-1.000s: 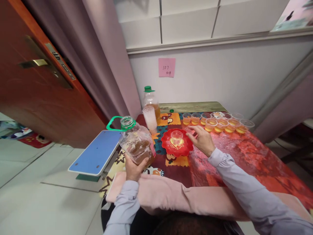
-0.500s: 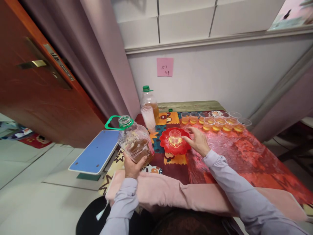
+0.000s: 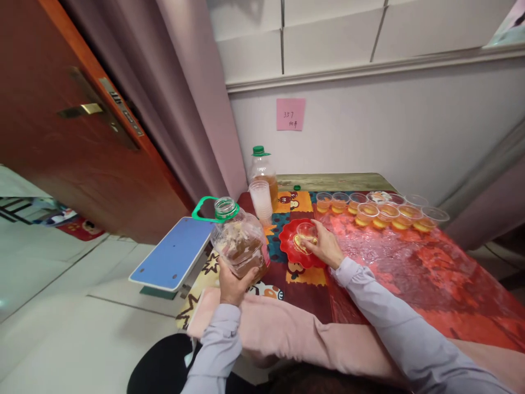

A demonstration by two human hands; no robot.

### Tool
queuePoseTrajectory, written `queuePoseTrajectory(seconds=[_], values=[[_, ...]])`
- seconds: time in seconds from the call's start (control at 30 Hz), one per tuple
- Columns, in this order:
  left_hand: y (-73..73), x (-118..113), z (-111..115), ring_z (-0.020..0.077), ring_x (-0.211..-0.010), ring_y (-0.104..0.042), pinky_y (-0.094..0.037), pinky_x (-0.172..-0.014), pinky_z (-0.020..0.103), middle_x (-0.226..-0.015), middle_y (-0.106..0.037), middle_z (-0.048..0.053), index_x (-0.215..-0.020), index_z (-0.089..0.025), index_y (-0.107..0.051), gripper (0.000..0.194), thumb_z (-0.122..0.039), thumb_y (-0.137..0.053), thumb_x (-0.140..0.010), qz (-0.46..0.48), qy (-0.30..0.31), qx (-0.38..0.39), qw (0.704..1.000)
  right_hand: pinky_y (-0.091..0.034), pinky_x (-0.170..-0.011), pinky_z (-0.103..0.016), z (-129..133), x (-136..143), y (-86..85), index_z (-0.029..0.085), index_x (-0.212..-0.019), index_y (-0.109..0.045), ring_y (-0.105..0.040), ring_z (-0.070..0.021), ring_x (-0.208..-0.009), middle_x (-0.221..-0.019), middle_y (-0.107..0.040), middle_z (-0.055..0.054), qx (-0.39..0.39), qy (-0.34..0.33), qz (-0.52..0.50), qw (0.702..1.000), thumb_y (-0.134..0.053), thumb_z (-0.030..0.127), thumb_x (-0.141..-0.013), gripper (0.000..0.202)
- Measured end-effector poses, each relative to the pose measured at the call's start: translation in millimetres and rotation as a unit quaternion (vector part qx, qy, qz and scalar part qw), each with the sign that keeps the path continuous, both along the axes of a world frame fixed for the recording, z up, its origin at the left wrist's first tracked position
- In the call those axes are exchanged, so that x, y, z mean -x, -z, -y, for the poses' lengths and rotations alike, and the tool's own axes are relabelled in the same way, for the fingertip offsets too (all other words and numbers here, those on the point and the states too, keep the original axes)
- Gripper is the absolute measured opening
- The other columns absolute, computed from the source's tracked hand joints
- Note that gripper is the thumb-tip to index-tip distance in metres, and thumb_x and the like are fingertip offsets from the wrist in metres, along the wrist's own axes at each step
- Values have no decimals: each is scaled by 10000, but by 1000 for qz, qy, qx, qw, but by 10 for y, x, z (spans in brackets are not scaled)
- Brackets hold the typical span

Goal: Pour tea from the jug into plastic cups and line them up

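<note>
Head view: one open jug, one cup in a red dish, two hands at work

Item, left hand (image 3: 235, 284): I am cupping a large clear jug (image 3: 241, 246) low on its body, the grip wrapping wide around it. The jug is leaning, its uncapped neck pointing up and towards the left, brownish liquid sitting inside and a green handle (image 3: 200, 208) jutting beside the neck. Whether the bench (image 3: 394, 268) is bearing any of its weight, I cannot tell.

Item, right hand (image 3: 327, 246): I am reaching over a scalloped red dish (image 3: 286, 247), the grip narrowing about a clear cup (image 3: 305, 230) standing inside it. Whether the fingertips are pressing the cup, I cannot tell.

Item, surroundings: a stack of clear cups (image 3: 261, 201) is standing just behind the jug, and a green-capped jug (image 3: 268, 183) behind that. Cups of amber liquid (image 3: 381, 214) are crowding together on the far right.

Item, hazards, in my judgement: the single low hold is leaving the heavy jug's top unsupported, so a slip could be tipping it and spilling from the open mouth. Its shoulder could be knocking the tall stack. A hard pinch could be buckling the thin cup; a brushing finger could be toppling it.
</note>
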State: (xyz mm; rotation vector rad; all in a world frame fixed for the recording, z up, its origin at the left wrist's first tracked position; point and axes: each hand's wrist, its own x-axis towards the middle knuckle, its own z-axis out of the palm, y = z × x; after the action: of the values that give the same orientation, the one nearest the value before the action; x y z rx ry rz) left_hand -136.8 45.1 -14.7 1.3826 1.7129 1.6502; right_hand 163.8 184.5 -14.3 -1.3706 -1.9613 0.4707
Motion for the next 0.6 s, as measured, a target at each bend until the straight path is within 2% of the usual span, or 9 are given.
queuePoseTrajectory(seconds=[0.13,0.2,0.27,0.33,0.43,0.5,0.6], values=[[-15,-22,9,366,-1224,-728,-578,-1063,543,-1351,-696,205,-1531,-175,-349,1089,-531,-908,-666,7,2,1,1000,-599,-1000,-534,25,-11,5,128,-1595,-425,-749,-383,-1162,-1286,-750,-215,6,-3,20,1000,-693,438,-881,824],[-20,-31,13,371,-1232,-724,-577,-1065,540,-1352,-694,208,-1535,-174,-338,1111,-554,-908,-661,8,4,-2,1000,-571,-1057,-564,54,-16,-47,122,-1633,-370,-709,-399,-1249,-1396,-695,-240,2,-6,17,1000,-696,470,-876,895],[-16,-32,21,375,-1262,-707,-562,-1087,543,-1372,-680,214,-1535,-176,-335,1126,-582,-910,-656,9,10,-2,1000,-514,-1135,-606,119,-16,-159,117,-1653,-330,-607,-428,-1391,-1543,-577,-270,-23,-2,-7,1000,-716,544,-868,974],[-8,-25,34,385,-1305,-680,-543,-1111,551,-1417,-645,226,-1550,-179,-313,1192,-620,-924,-627,17,13,-7,1000,-461,-1189,-635,234,5,-323,128,-1657,-323,-525,-437,-1468,-1607,-506,-268,-64,19,-54,996,-722,603,-871,1001],[-37,-18,46,407,-1364,-632,-526,-1128,563,-1479,-581,252,-1568,-181,-286,1301,-685,-939,-563,28,-8,-24,999,-483,-1184,-618,490,145,-562,206,-1629,-391,-582,-396,-1410,-1552,-568,-216,-100,41,-165,980,-689,571,-931,842],[-105,-28,29,407,-1386,-611,-519,-1136,561,-1494,-561,246,-1553,-193,-306,1300,-689,-950,-538,28,-28,-38,998,-551,-1120,-582,679,342,-637,261,-1568,-480,-655,-359,-1312,-1487,-626,-180,-77,4,-243,967,-691,529,-953,703],[-260,-60,-30,370,-1335,-651,-531,-1126,531,-1433,-612,193,-1459,-219,-406,1159,-641,-970,-539,40,-30,-51,997,-619,-1005,-513,906,744,-581,247,-1451,-588,-722,-306,-1175,-1345,-705,-155,13,-108,-332,937,-714,497,-961,564]])
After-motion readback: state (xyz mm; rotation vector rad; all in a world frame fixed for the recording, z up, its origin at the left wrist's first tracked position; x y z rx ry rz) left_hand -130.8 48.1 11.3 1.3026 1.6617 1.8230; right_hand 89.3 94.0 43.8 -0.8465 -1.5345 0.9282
